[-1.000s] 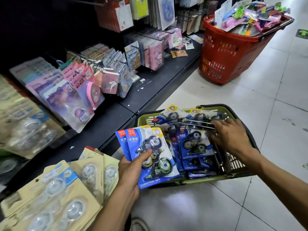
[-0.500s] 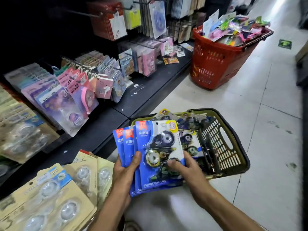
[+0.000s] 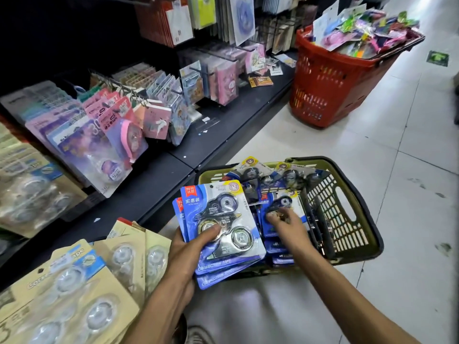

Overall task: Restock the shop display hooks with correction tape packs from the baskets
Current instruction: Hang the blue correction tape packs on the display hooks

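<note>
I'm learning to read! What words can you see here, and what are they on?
"实惠装": top blue pack gripped by the left hand.
"CORRECTION TAPE": that pack's bottom edge, faint.
"3": purple pack on the hooks.
Beige packs: upside down, blurred.
Everything else: too small.

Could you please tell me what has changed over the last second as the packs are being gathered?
The right hand brought a pack from the green basket onto the stack of blue packs, let go, and has gone back into the basket for another. The left hand still holds the stack, now thicker. The red basket is unchanged.
</note>
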{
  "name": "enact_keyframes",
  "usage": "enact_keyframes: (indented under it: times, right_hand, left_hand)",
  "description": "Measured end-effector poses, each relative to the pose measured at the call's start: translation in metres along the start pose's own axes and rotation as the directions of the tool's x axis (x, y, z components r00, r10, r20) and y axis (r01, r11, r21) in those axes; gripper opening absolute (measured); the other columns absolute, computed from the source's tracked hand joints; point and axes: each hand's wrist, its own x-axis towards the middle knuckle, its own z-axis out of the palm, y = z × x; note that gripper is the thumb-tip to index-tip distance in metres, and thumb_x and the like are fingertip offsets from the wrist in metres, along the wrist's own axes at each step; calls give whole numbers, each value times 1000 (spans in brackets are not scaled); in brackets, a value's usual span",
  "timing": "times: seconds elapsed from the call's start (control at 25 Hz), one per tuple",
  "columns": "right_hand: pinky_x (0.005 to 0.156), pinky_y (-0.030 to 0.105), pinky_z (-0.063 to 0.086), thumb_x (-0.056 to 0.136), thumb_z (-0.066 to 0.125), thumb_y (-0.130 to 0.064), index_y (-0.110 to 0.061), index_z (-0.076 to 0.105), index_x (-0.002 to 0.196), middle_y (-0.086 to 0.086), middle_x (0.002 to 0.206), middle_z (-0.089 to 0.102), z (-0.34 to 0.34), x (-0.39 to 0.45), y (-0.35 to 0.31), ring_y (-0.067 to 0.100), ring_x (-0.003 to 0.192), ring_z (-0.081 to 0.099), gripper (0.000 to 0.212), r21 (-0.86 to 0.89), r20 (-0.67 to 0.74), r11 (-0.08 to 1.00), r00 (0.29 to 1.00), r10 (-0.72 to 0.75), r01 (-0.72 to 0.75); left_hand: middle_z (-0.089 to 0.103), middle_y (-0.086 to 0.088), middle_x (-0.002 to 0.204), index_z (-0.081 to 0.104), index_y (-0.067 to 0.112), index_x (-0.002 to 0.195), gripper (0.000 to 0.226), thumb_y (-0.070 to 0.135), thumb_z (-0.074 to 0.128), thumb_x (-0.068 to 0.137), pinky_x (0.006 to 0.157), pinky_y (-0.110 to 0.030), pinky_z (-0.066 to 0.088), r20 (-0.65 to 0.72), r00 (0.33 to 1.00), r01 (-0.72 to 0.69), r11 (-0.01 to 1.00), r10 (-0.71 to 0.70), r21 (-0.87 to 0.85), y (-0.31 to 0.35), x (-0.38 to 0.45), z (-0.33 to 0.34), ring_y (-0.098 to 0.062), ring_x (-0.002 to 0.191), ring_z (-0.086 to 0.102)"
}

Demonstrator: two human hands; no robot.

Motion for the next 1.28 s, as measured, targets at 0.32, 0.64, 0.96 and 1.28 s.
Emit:
enact_keyframes:
  times: [0.32, 0.64, 0.96, 1.28]
  right_hand:
    - [104, 46, 46, 82, 81, -35, 0, 45, 139, 22, 142, 45, -28, 72, 56, 42, 122, 52, 77, -130, -351, 942, 903, 248, -309]
    - [75, 40, 59, 76, 83, -12, -9, 49, 127, 17, 114, 62, 0, 77, 52, 26, 85, 64, 61, 322, -300, 911, 885, 356, -258]
    - [65, 33, 55, 90, 57, -1, -11, 69, 77, 9, 81, 73, -52, 12, 22, 26, 70, 65, 19, 338, -357, 941, 928, 106, 23]
    - [67, 34, 55, 91, 63, 2, -8, 75, 90, 12, 83, 77, -54, -96, -21, 20, 70, 69, 15, 298, -29, 938, 984, -174, 175]
  left_hand:
    - [78, -9, 104, 63, 19, 119, 54, 7, 86, 72, 76, -47, 61, -75, 997, -19, 999, 21, 31, -16, 11, 0, -34, 87, 77]
    - [79, -6, 98, 62, 22, 113, 49, 6, 86, 74, 66, -43, 62, -140, 990, -24, 999, 29, 36, -15, 6, 0, -32, 81, 77]
    - [79, -3, 98, 59, 26, 114, 52, 11, 89, 74, 70, -46, 63, -138, 990, -42, 999, 43, 9, -11, -1, 1, -30, 82, 77]
    - [77, -6, 112, 60, 17, 128, 77, 36, 87, 59, 74, -37, 61, 35, 998, -56, 997, 54, 55, -10, -16, 13, -27, 94, 77]
